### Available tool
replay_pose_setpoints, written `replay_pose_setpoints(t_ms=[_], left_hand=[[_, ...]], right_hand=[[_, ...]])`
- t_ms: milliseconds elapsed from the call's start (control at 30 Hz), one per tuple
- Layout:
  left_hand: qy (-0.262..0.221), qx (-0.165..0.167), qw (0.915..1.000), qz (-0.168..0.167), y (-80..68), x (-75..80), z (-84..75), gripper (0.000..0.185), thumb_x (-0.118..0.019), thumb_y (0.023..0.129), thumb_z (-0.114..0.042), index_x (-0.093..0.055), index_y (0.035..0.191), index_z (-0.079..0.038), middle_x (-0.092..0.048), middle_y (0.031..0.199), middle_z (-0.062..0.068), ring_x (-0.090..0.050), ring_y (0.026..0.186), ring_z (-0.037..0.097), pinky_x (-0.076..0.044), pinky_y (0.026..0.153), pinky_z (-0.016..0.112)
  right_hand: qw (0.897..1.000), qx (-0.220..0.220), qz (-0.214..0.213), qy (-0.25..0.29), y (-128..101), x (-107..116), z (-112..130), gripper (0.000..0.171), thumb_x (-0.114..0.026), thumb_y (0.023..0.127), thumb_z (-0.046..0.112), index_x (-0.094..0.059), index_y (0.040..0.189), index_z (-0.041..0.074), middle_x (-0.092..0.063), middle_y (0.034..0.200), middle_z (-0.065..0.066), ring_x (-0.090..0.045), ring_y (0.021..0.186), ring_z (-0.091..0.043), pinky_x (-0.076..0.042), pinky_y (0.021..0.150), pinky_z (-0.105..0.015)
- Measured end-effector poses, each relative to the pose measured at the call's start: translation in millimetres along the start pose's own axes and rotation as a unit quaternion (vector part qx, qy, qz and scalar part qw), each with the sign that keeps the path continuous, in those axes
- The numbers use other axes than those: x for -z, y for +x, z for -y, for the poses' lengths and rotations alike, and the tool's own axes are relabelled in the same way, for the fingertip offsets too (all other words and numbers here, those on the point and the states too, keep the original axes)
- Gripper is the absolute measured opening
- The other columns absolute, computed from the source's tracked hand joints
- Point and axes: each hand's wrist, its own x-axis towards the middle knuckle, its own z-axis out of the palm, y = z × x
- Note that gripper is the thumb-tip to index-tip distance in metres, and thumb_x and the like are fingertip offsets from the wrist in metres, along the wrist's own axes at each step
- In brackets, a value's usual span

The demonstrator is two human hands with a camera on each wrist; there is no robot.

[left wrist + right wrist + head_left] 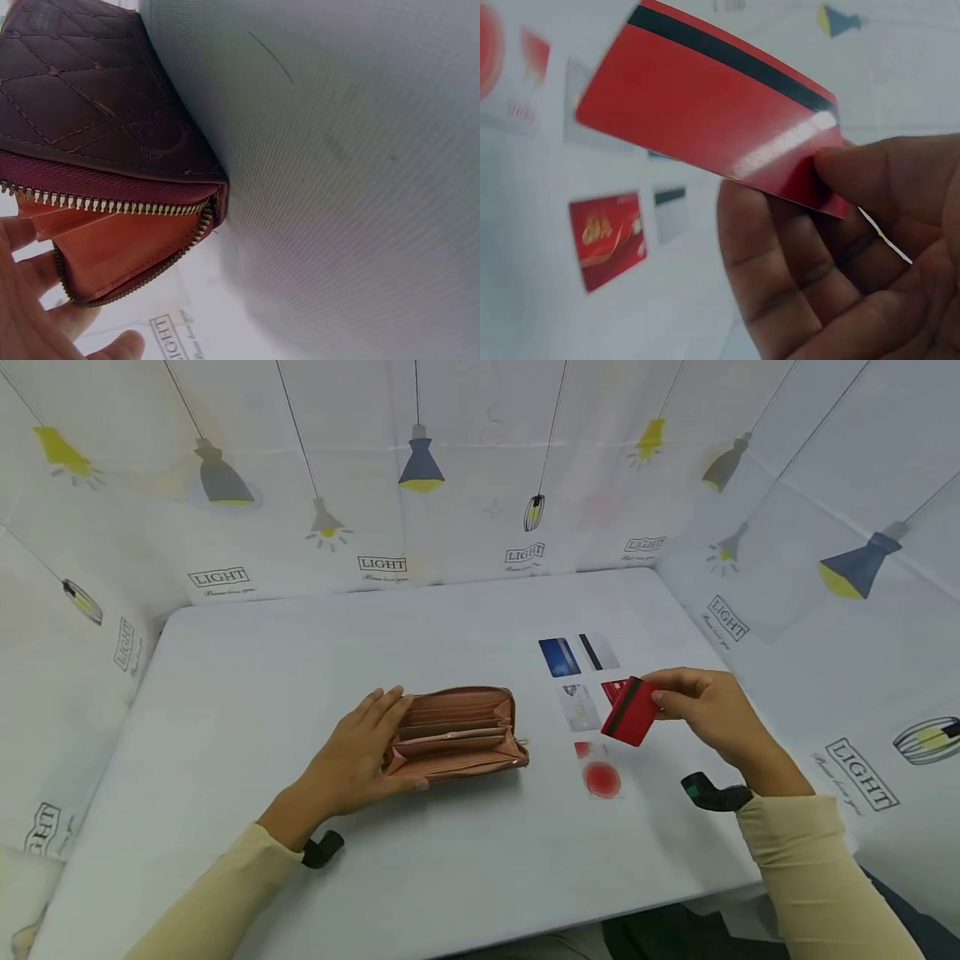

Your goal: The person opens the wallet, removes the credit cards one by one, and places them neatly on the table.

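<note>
A zip-around wallet (pixel 453 752) stands unzipped on the table, its pinkish compartments facing up. My left hand (pixel 358 756) holds the wallet's left end, fingers at the far side and thumb along the near side. In the left wrist view, the dark quilted outside of the wallet (pixel 90 90) and its metal zipper teeth show. My right hand (pixel 697 706) pinches a red card (pixel 632 712) with a black stripe between thumb and fingers, tilted above the table. The right wrist view shows the red card (pixel 705 112) held at one corner. Beneath it lies another red card (pixel 612 690), partly covered.
Right of the wallet lie a blue card (pixel 559 657), a striped white card (pixel 597 652), a pale card (pixel 577 707) and a clear card with a red circle (pixel 602 780). Lamp-printed cloth (pixel 465 535) hangs around the white table (pixel 337 643).
</note>
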Motion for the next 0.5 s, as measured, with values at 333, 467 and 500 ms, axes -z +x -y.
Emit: replay_pose_setpoints(t_ms=[333, 467, 500], left_hand=[[-0.001, -0.008, 1.0000, 0.001, -1.2, 1.8, -1.4, 0.117, -0.069, 0.086, -0.075, -0.019, 0.167, -0.006, -0.021, 0.172, 0.017, -0.017, 0.158, 0.041, -0.021, 0.125, 0.060], [-0.003, -0.009, 1.0000, 0.000, -0.7, 1.1, -3.2, 0.117, -0.069, 0.086, -0.075, -0.019, 0.167, -0.007, -0.022, 0.171, 0.017, -0.018, 0.158, 0.042, -0.022, 0.124, 0.061], [-0.004, -0.009, 1.0000, 0.000, -0.3, 0.8, -4.0, 0.117, -0.069, 0.086, -0.075, -0.019, 0.167, -0.007, -0.022, 0.171, 0.017, -0.018, 0.157, 0.042, -0.022, 0.124, 0.061]], right_hand=[[0.995, -0.084, 0.054, 0.015, 6.2, 11.0, -55.4, 0.035, -0.053, 0.108, 0.011, -0.063, 0.137, -0.004, -0.067, 0.128, -0.025, -0.070, 0.097, -0.020, -0.061, 0.085, -0.032], [0.990, -0.111, 0.084, 0.019, 8.0, 10.8, -71.2, 0.035, -0.052, 0.107, 0.010, -0.063, 0.137, -0.005, -0.065, 0.131, -0.024, -0.066, 0.106, -0.027, -0.061, 0.086, -0.034], [0.989, -0.115, 0.090, 0.018, 8.2, 10.7, -74.5, 0.035, -0.052, 0.107, 0.010, -0.063, 0.136, -0.005, -0.064, 0.132, -0.025, -0.065, 0.107, -0.029, -0.061, 0.086, -0.033]])
